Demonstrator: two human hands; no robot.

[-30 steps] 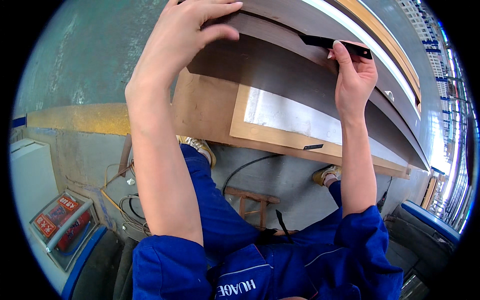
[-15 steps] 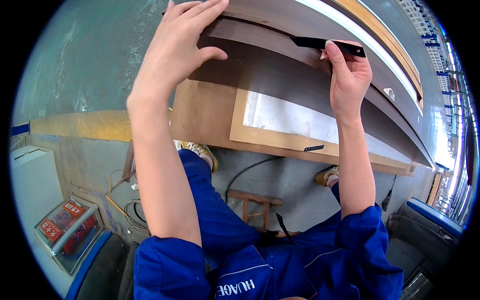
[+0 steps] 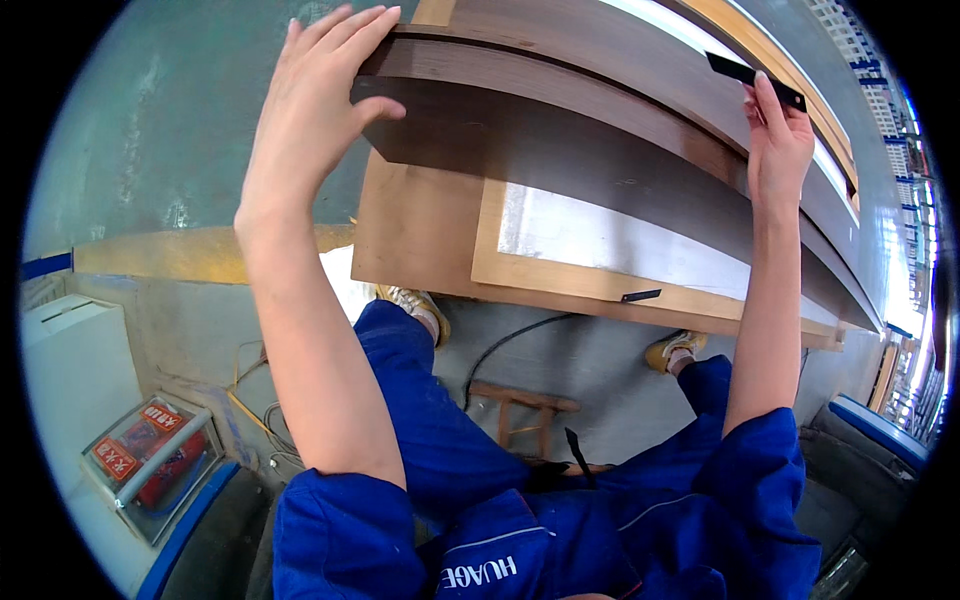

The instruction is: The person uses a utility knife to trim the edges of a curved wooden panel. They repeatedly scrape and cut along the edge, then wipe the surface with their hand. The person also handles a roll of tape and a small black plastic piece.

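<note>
flat black strip (image 3: 733, 68), slant-ended, tilted, near a long dark-brown board (image 3: 540, 150), dark line running lengthwise, perhaps a groove

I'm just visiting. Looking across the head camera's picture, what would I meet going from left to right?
Clear case → open left grip at the end of the dark boards → wooden stool → small black strip → right grip holding a longer black strip.

The front brown panel (image 3: 560, 140) is looking smooth and wood-like (faintly satin). The upper black strip (image 3: 736, 69) is looking matt, the stool (image 3: 524, 399) wooden and worn.
</note>
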